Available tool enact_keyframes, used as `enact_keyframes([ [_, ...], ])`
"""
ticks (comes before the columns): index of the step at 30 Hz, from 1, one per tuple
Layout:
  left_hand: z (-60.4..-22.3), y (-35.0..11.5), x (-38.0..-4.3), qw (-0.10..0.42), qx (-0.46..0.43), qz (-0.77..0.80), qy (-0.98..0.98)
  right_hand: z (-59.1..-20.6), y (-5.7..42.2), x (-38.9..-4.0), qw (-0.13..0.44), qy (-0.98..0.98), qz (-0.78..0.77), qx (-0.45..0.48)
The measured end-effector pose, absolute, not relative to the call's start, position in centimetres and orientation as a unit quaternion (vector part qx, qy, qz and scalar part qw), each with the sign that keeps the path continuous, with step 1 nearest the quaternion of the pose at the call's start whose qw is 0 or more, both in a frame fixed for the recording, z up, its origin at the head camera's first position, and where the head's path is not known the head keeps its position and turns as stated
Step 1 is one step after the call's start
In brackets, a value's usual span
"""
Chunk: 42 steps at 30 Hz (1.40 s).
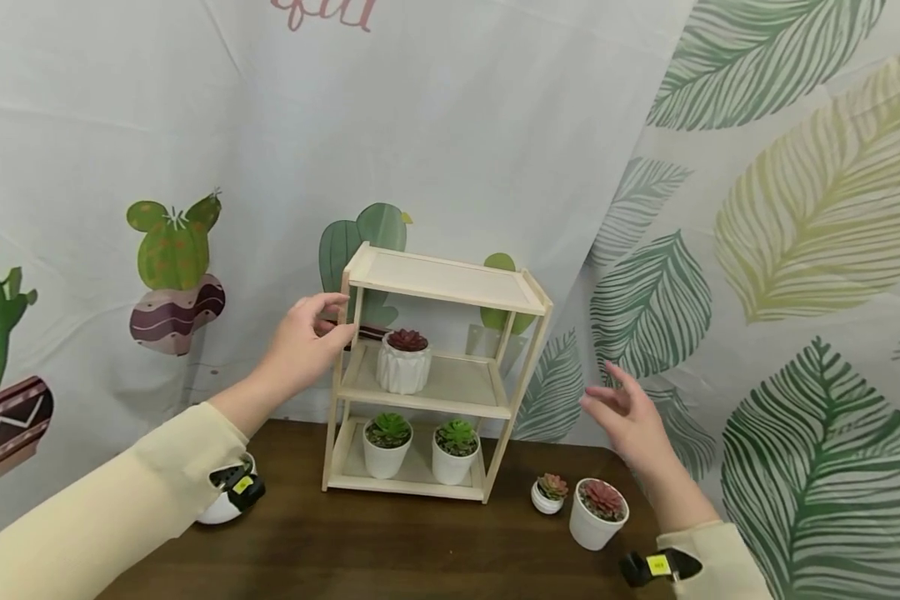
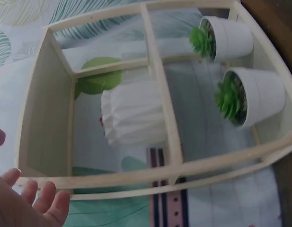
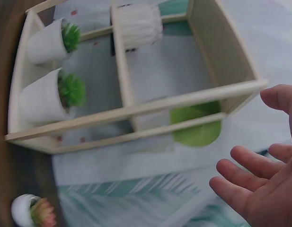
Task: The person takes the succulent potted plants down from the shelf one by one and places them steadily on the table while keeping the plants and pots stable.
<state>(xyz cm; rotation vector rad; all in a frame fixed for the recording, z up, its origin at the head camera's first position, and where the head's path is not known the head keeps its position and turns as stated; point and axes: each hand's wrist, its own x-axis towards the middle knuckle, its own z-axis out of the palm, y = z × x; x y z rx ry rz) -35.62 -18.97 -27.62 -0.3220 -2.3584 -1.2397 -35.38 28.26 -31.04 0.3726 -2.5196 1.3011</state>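
Note:
A light wooden three-tier shelf (image 1: pixel 457 277) stands upright on the table. My left hand (image 1: pixel 311 340) is at its upper left post, thumb and fingers spread apart; in the left wrist view those fingers (image 2: pixel 45 198) overlap the frame's edge. To the right of the shelf, my right hand (image 1: pixel 624 419) hangs in the air, fingers loosely bent and holding nothing. A ribbed white pot with a dark red succulent (image 1: pixel 405 365) sits on the middle tier. Two white pots with green succulents, a left one (image 1: pixel 387 450) and a right one (image 1: pixel 455 454), occupy the bottom tier.
Right of the shelf, a small white pot with a reddish succulent (image 1: pixel 547 495) and a larger pink succulent pot (image 1: pixel 597 517) stand on the brown table (image 1: pixel 390 542). A white object (image 1: pixel 221 508) is partly hidden behind the left sleeve. Printed cloth (image 1: pixel 495 125) hangs behind.

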Motion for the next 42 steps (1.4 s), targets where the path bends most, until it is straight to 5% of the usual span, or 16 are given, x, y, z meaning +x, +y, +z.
enact_keyframes([
  [17,-32.8,-15.6,-38.0,0.117,-0.089,-0.5,-0.854,-22.5,23.1,-36.2,0.146,-0.858,0.453,0.193],
  [42,-35.2,-11.7,-42.9,0.134,-0.013,-0.509,-0.85,-21.6,18.3,-39.6,0.177,-0.826,0.516,0.145],
])
